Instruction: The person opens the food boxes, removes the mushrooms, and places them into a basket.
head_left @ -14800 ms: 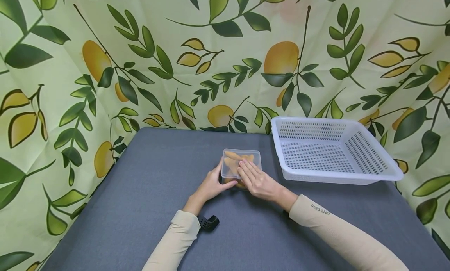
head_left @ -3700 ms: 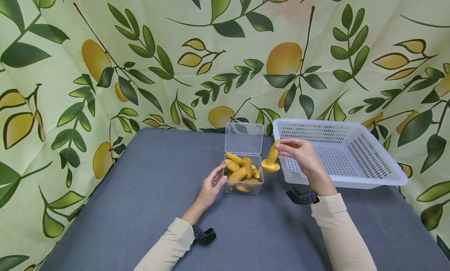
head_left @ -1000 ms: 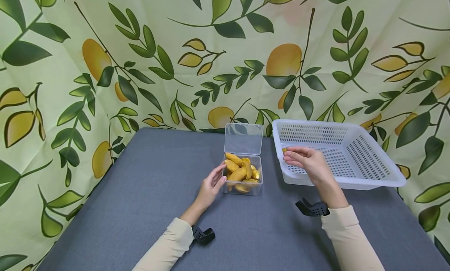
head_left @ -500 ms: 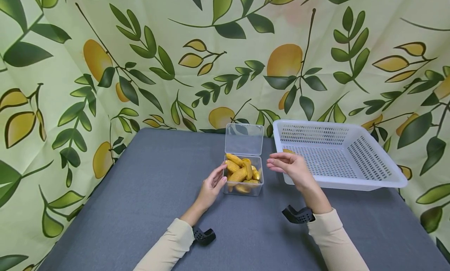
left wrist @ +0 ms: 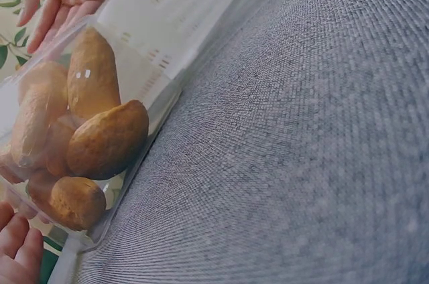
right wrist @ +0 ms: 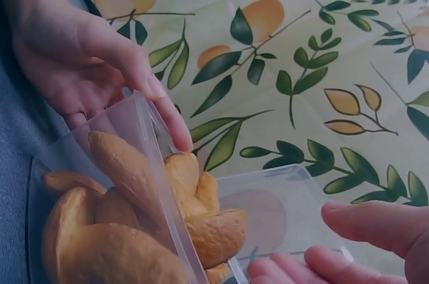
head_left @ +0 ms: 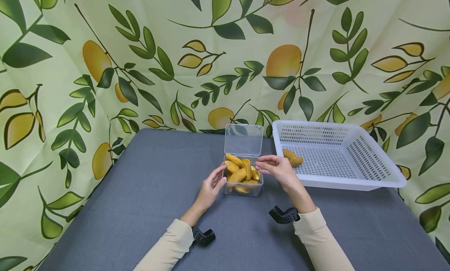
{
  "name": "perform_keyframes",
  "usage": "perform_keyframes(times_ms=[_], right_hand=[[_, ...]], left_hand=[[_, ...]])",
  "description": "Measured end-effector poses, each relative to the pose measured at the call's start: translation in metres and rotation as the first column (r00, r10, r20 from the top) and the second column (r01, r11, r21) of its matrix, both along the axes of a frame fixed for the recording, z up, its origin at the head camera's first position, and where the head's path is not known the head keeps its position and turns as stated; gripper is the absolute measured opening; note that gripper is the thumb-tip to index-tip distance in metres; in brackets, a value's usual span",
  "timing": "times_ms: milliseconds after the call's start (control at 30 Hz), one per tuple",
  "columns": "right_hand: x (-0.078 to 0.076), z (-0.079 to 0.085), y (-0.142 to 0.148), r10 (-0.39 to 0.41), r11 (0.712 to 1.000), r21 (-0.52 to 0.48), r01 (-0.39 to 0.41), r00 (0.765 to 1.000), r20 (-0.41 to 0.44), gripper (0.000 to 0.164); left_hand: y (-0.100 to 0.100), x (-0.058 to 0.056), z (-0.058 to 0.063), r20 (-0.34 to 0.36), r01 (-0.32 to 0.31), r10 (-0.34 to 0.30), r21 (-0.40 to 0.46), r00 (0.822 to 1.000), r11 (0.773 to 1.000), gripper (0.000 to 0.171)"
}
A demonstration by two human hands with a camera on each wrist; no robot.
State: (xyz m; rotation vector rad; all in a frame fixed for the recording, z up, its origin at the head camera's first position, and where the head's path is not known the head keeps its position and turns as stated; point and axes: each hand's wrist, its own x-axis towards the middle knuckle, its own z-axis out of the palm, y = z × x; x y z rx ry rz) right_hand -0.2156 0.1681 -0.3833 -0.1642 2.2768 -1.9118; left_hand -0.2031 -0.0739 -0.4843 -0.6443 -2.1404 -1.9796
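Observation:
A clear plastic box (head_left: 258,189) stands on the table with its lid (head_left: 243,139) raised at the back. Several yellow-brown mushrooms (head_left: 238,175) are heaped inside up to the rim. My left hand (head_left: 208,189) rests against the box's left side, relaxed fingers and thumb touching its wall and front corner; the right wrist view shows that left hand (right wrist: 80,56) at the rim. Above the right rim, my right hand (head_left: 281,173) hovers with fingers extended and holds nothing. One mushroom (head_left: 291,157) lies at the left end of the white basket (head_left: 346,182).
The perforated basket sits at the back right of the grey cloth-covered table (head_left: 147,193), right of the box. Behind hangs a curtain (head_left: 197,99) printed with leaves and fruit. Black bands are worn on both wrists.
My right hand carried a mushroom to the basket, let it go inside, and moved back left to the box. Earlier, the lid was raised from closed. Recently my left hand has stayed put.

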Motion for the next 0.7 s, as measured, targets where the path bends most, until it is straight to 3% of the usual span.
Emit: perform_keyframes(times_ms=[333,700], right_hand=[[-0.006,-0.001,-0.017,-0.012,0.984,0.175,0.012,1.000,-0.004,0.034],[-0.011,-0.002,-0.025,-0.007,0.959,0.282,0.009,1.000,-0.010,0.034]], left_hand=[[0.000,0.001,0.002,0.021,0.001,-0.001,0.000,1.000,1.000,0.042],[0.000,0.000,0.002,0.018,-0.001,0.001,-0.006,1.000,1.000,0.042]])
